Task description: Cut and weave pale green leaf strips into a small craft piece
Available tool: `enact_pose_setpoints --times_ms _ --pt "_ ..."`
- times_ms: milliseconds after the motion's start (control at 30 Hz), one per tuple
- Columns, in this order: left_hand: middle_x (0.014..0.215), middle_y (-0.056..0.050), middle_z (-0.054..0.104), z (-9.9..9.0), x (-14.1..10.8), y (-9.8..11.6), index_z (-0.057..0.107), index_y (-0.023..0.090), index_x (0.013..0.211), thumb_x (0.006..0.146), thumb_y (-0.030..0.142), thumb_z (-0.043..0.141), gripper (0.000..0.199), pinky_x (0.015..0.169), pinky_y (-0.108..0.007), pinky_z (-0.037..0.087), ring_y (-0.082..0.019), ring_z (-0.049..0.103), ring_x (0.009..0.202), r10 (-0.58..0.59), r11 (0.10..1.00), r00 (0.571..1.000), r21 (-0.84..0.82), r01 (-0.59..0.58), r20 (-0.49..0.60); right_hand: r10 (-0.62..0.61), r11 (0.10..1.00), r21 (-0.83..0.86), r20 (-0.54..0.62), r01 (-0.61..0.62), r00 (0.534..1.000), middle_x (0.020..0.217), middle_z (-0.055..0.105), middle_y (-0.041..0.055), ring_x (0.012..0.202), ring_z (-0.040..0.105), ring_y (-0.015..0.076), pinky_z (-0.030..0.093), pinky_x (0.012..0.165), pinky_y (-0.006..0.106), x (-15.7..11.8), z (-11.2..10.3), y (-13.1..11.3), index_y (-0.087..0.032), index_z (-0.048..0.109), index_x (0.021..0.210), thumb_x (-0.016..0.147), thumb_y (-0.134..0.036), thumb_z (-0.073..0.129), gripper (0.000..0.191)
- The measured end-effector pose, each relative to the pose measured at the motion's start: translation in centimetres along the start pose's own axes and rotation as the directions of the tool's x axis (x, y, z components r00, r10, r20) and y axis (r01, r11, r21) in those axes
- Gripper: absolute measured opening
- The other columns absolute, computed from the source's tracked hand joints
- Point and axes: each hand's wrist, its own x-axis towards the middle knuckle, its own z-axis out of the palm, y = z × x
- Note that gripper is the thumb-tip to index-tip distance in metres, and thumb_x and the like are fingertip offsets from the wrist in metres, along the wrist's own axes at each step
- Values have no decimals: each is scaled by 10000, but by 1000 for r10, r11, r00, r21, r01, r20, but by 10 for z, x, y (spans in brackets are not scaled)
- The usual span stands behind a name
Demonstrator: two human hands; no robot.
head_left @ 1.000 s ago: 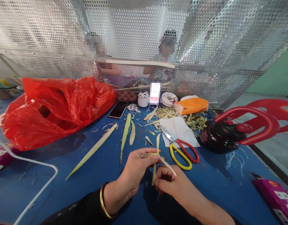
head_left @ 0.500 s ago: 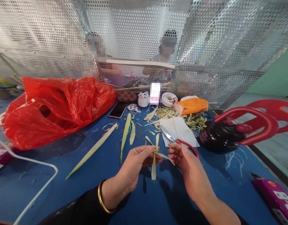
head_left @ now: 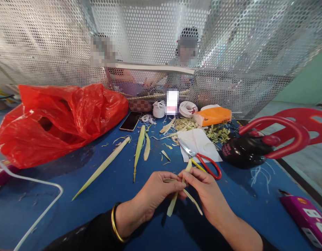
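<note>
Pale green leaf strips (head_left: 172, 205) cross one another between my hands, above the blue table. My left hand (head_left: 157, 190) pinches the crossing with thumb and fingers. My right hand (head_left: 206, 191) closes on the upper strip, its fingertips against those of the left; the exact grip there is partly hidden. Just beyond my right hand lie red-handled scissors (head_left: 209, 165) on white paper (head_left: 200, 141), with a yellow piece beside the handle. Longer pale leaves (head_left: 103, 169) and a greener leaf (head_left: 139, 150) lie to the left of my hands.
A red plastic bag (head_left: 72, 118) fills the left. At the back are a phone (head_left: 130, 121), white string (head_left: 158, 109), a ribbon roll (head_left: 188, 109) and an orange packet (head_left: 215, 116). A black pot (head_left: 246, 151) with red handles stands right. Behind a perforated screen (head_left: 150, 31) sit people.
My right hand has moved left and now grips the leaf strips alongside my left hand. The crossed strips have tilted and come lower, nearer to me.
</note>
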Motion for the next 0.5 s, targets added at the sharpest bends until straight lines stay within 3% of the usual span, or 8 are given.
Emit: enact_pose_setpoints --times_ms 200,333,500 --pt "589 -41 709 -1 0 -2 716 143 697 667 304 746 166 586 -226 399 -117 575 541 5 996 1000 91 -7 24 -119 988 -106 -79 111 990 626 603 -10 664 550 156 435 658 279 1 -3 2 -181 724 688 735 -375 738 200" --pt "587 -35 707 -2 0 -1 720 143 697 676 303 742 162 575 -220 397 -108 563 529 23 995 999 101 -25 24 -91 992 -94 -80 83 993 620 604 -11 656 546 153 427 650 276 1 -2 3 -179 727 684 723 -389 746 215" --pt "650 -42 721 -2 2 -1 722 137 769 623 255 789 199 611 -226 455 -130 633 592 13 998 1000 -56 -13 1 -91 993 -81 -88 84 992 603 604 -16 614 533 144 434 623 275 4 -2 1 -180 720 681 723 -422 740 247"
